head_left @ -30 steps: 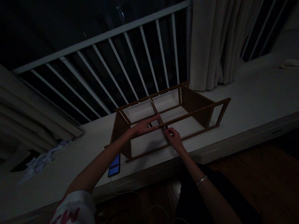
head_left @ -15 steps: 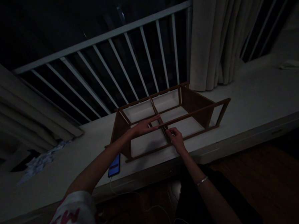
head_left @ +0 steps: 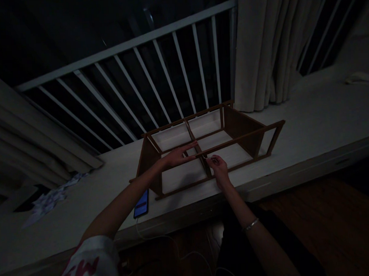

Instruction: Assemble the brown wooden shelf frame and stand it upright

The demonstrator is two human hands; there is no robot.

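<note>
A brown wooden rack frame (head_left: 242, 131) lies on its side on a pale window ledge (head_left: 310, 119) in dim light. My left hand (head_left: 179, 154) rests flat on the frame's long front rail, fingers stretched out toward the middle upright. My right hand (head_left: 218, 167) is just right of that upright, fingers pinched together near the rail; what they hold is too small and dark to make out. A thin bracelet (head_left: 250, 224) sits on my right wrist.
A phone (head_left: 141, 204) with a lit screen lies on the ledge left of the frame, its cable hanging to the wooden floor. Crumpled paper (head_left: 48, 198) lies far left. White railing bars (head_left: 156, 73) and curtains (head_left: 260, 43) stand behind the ledge.
My right hand has slid a little to the right and down along the frame's middle joint. My left hand and the frame have stayed put.
</note>
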